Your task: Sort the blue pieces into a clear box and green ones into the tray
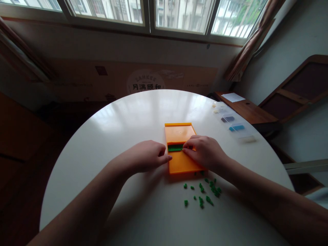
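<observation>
An orange plastic case (184, 164) lies flat on the table, with a narrow dark slot across its middle. Small green pieces (174, 148) sit packed in rows inside that slot. My left hand (150, 154) is at the case's left edge, fingers curled and thumb tip over the rim, closed on that edge. Over the slot's right part, my right hand (206, 152) pinches with thumb and forefinger at the end of the green row. A small green piece appears to be between those fingertips, mostly hidden. Several loose green pieces (201, 201) lie scattered in front of the case.
The round white table (107, 119) spreads under everything. At its right rim lie clear plastic bags with blue pieces (236, 128), dark pieces (228, 119) and pale ones. A wooden folding chair (256, 111) with paper on its seat stands beyond, and windows are behind.
</observation>
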{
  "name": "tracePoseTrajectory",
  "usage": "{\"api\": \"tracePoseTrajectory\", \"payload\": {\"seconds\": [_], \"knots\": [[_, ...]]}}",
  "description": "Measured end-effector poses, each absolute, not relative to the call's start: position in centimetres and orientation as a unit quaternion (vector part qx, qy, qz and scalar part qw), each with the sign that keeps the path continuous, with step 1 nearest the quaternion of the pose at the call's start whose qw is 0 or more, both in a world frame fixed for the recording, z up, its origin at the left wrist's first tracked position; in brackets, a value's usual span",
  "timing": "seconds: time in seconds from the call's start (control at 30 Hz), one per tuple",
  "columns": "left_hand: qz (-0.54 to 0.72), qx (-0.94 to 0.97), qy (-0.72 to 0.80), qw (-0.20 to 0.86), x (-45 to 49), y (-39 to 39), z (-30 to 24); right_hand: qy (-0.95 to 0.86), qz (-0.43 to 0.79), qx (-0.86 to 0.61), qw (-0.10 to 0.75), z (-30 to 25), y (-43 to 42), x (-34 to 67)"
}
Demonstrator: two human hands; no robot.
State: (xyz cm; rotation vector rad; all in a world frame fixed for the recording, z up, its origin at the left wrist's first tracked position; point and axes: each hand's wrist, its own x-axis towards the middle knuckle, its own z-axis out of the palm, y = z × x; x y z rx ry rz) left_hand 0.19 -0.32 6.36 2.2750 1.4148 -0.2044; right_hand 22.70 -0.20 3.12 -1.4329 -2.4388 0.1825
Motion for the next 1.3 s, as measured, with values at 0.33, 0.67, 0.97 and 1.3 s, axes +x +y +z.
{"api": "tracePoseTrajectory", "payload": {"seconds": [0.33, 0.67, 0.97, 1.3], "knots": [[-0.073, 0.822, 0.516, 0.23, 0.2, -0.4, 6.4, -0.851, 0.067, -0.502, 0.141, 3.4, -0.2, 22.7], [-0.07, 0.827, 0.511, 0.224, 0.1, -0.3, 6.2, -0.855, 0.05, -0.498, 0.135, 3.3, -0.4, 22.6], [-0.074, 0.824, 0.515, 0.227, 0.1, -0.3, 6.2, -0.852, 0.05, -0.503, 0.135, 3.4, -0.3, 22.4], [-0.075, 0.81, 0.522, 0.257, 0.0, -0.1, 6.1, -0.919, 0.137, -0.354, 0.105, 7.9, -1.4, 26.2]]}}
